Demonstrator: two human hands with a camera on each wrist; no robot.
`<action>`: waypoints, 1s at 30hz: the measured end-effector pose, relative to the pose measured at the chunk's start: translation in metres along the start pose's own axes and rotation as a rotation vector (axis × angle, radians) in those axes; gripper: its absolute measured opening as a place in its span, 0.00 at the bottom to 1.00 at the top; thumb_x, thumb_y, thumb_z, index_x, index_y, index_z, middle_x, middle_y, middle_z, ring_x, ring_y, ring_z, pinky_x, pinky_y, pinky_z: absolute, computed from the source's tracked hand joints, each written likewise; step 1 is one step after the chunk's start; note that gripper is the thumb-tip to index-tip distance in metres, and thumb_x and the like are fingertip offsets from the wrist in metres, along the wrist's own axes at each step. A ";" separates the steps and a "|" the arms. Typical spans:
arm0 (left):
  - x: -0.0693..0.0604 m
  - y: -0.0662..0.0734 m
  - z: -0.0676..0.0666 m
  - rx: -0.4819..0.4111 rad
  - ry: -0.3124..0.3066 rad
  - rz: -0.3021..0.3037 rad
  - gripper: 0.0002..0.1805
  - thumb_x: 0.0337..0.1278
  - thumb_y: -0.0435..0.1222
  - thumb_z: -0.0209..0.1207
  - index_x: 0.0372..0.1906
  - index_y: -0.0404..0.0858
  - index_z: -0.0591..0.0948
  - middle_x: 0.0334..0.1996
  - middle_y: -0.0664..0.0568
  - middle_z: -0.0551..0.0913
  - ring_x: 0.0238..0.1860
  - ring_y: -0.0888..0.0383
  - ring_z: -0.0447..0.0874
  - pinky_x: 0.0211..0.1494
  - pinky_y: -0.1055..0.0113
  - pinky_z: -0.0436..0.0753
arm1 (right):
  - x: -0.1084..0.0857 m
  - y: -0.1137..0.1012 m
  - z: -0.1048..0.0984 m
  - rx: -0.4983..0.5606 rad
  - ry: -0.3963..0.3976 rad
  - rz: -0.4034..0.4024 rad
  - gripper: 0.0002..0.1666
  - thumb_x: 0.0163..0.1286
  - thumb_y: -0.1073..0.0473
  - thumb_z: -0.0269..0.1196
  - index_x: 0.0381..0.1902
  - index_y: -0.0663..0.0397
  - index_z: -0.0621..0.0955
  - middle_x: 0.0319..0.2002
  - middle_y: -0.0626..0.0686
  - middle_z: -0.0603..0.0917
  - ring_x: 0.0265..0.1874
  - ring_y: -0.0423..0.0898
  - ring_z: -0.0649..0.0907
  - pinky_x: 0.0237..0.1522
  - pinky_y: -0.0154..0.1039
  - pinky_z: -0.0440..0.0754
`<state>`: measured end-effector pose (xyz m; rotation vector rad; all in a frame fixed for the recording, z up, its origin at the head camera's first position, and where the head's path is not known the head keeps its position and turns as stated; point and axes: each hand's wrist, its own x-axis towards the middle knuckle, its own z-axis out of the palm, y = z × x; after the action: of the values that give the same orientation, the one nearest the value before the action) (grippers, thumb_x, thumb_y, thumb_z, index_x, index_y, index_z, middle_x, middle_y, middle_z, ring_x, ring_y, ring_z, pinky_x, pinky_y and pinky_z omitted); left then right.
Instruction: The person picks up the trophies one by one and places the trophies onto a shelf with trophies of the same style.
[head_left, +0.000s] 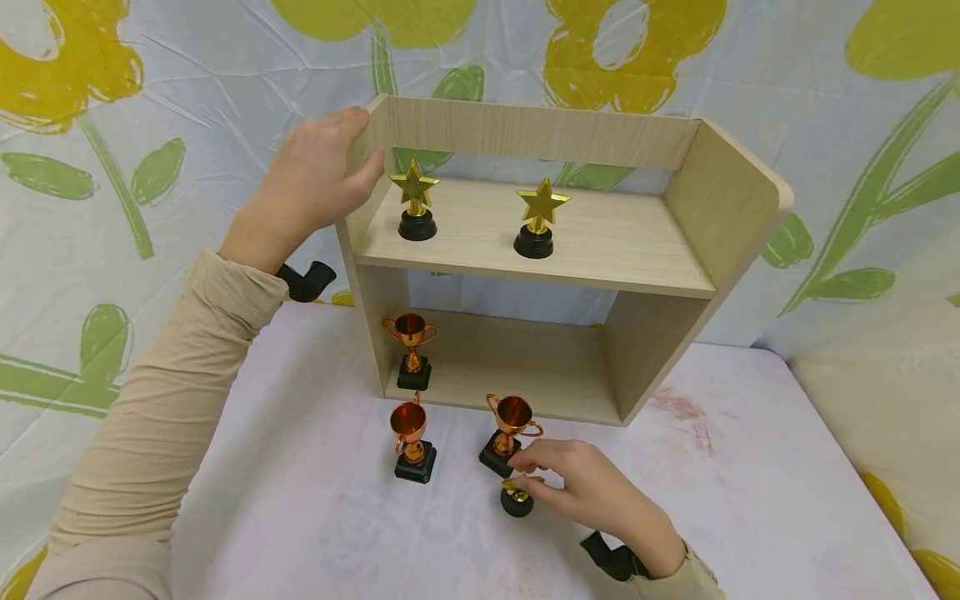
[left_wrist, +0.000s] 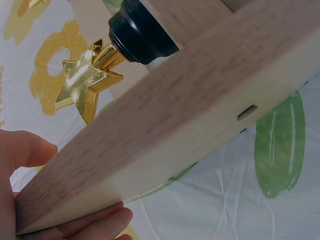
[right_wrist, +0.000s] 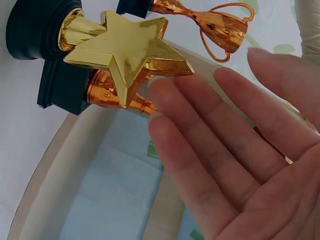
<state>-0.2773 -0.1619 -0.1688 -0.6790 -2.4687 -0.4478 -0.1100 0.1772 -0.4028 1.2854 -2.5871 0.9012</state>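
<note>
My left hand point(head_left: 311, 171) grips the upper left side panel point(left_wrist: 165, 125) of a small wooden shelf point(head_left: 540, 279), thumb on the inner face and fingers on the outer. My right hand point(head_left: 588, 490) is low over the table, fingers extended beside a gold star trophy point(head_left: 517, 502) with a round black base. The right wrist view shows the star point(right_wrist: 125, 50) just past the fingertips, with nothing held in the palm. Right behind it stands a copper cup trophy point(head_left: 512, 417) on a square black base; whether a finger touches either is unclear.
Two gold star trophies, left point(head_left: 416, 204) and middle point(head_left: 536, 225), stand on the upper shelf. One copper cup point(head_left: 412, 350) stands at the lower shelf's left; another point(head_left: 412, 442) is on the white table point(head_left: 300, 500) in front. Behind hangs a flowered cloth point(head_left: 225, 50).
</note>
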 end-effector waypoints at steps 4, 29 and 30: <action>0.000 0.000 0.001 0.000 0.009 0.005 0.20 0.70 0.40 0.47 0.51 0.26 0.76 0.50 0.36 0.80 0.47 0.38 0.79 0.56 0.45 0.74 | 0.000 -0.002 0.000 -0.002 -0.055 0.051 0.12 0.62 0.63 0.70 0.44 0.50 0.85 0.39 0.42 0.87 0.36 0.38 0.85 0.39 0.33 0.84; 0.001 0.001 -0.001 -0.012 -0.017 -0.021 0.24 0.69 0.40 0.48 0.59 0.25 0.74 0.60 0.34 0.77 0.61 0.36 0.75 0.66 0.46 0.70 | 0.002 0.001 0.004 -0.057 -0.175 0.215 0.06 0.60 0.62 0.72 0.36 0.48 0.87 0.31 0.38 0.85 0.31 0.33 0.81 0.30 0.33 0.80; 0.000 0.001 -0.001 -0.011 -0.017 -0.021 0.24 0.69 0.40 0.48 0.58 0.25 0.74 0.59 0.34 0.77 0.60 0.36 0.76 0.66 0.46 0.71 | 0.002 0.001 0.004 -0.059 -0.171 0.216 0.06 0.59 0.62 0.72 0.35 0.48 0.87 0.31 0.38 0.85 0.30 0.32 0.81 0.29 0.32 0.80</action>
<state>-0.2765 -0.1617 -0.1674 -0.6648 -2.4933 -0.4661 -0.1118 0.1741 -0.4063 1.1310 -2.9065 0.7692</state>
